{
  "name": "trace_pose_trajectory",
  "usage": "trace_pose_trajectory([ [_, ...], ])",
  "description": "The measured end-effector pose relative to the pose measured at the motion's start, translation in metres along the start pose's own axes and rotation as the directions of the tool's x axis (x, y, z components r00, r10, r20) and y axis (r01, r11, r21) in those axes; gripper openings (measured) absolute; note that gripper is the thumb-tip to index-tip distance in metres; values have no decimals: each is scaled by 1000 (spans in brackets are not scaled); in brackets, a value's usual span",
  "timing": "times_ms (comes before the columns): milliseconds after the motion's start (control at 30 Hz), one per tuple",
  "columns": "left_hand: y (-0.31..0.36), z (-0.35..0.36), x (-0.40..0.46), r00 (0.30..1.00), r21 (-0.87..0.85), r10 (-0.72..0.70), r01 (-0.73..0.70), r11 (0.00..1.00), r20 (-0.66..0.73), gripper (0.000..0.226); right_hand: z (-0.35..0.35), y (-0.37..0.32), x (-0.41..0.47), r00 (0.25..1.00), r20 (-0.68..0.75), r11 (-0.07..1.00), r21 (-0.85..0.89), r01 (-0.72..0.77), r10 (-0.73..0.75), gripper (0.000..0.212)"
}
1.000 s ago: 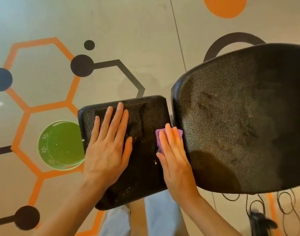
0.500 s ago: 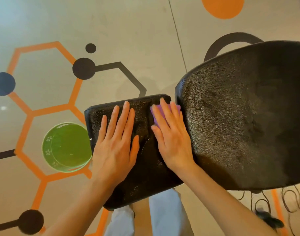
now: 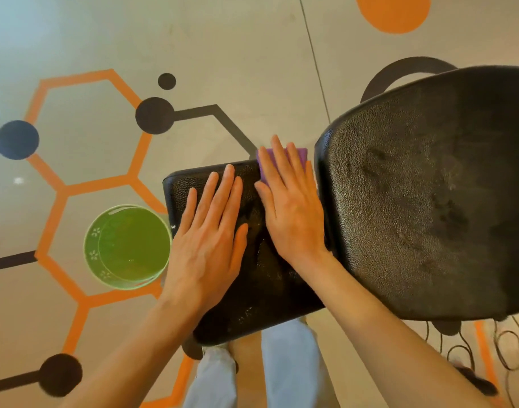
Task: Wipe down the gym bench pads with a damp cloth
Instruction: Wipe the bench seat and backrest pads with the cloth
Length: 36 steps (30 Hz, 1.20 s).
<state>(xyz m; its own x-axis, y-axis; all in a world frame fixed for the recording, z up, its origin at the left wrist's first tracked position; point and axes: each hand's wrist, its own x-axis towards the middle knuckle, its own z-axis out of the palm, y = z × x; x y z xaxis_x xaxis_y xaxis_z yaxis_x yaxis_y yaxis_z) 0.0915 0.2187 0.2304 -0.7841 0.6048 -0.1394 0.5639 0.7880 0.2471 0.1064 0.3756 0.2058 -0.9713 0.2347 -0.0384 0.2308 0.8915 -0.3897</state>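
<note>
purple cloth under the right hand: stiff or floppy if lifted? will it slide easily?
Probably floppy: the purple cloth lies thin and flat under the right hand. Likely slides easily, since the seat pad looks wet and glossy. Probably light; its far edge overhangs the pad without sagging.

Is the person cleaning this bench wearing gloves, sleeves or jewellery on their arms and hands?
No. The left hand and right hand are ungloved, with no rings, watch or bracelets visible. Both forearms show no sleeves as far as the frame shows. Fingernails look short and unpainted.

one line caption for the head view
Right hand presses a purple cloth across the small black bench pad, left hand flat.
</note>
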Motion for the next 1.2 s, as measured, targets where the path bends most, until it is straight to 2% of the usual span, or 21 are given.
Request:
trace_pose_trajectory([
  [100,-13,-3,-11,1000,-24,-11,10,1000,-15,63,-9,1,-86,994,94,998,28,52,-55,50],
  [167,-17,-1,-17,1000,-24,-26,25,999,-10,63,-12,4,-111,989,125,997,38,70,-74,49],
  [300,-15,3,-18,999,-26,-22,22,999,-35,62,1,-12,-12,999,31,999,-42,23,-21,52],
  [367,-15,4,-18,999,-26,-21,20,999,-42,62,3,-18,9,1000,1,999,-40,-16,16,53],
  [533,-16,4,-18,998,-52,-11,8,999,-58,62,-9,-22,-122,988,141,997,-28,66,-61,51],
  [600,-16,4,-18,998,-53,-9,5,999,-61,62,-6,-17,-99,988,134,997,-7,83,-81,51],
  [700,-17,7,-18,998,-46,-3,-1,999,-70,61,4,-27,-3,999,37,998,-45,31,-29,52],
  [767,-18,8,-19,998,-40,0,-3,999,-64,62,7,-29,7,1000,13,999,-32,-11,11,53],
  [933,-17,8,-18,998,-33,-15,13,999,-54,63,-6,-31,-141,988,152,996,-78,40,-28,51],
  [1033,-16,8,-17,999,-32,-4,3,999,-42,63,3,-26,-86,996,74,999,-11,-38,39,51],
  [1133,-17,9,-17,999,-13,-6,5,1000,-41,63,4,-24,-11,988,-26,988,-40,-151,150,53],
  [1200,-16,9,-16,999,-21,-5,4,1000,-42,64,7,-26,-35,984,-15,984,-12,-178,178,53],
])
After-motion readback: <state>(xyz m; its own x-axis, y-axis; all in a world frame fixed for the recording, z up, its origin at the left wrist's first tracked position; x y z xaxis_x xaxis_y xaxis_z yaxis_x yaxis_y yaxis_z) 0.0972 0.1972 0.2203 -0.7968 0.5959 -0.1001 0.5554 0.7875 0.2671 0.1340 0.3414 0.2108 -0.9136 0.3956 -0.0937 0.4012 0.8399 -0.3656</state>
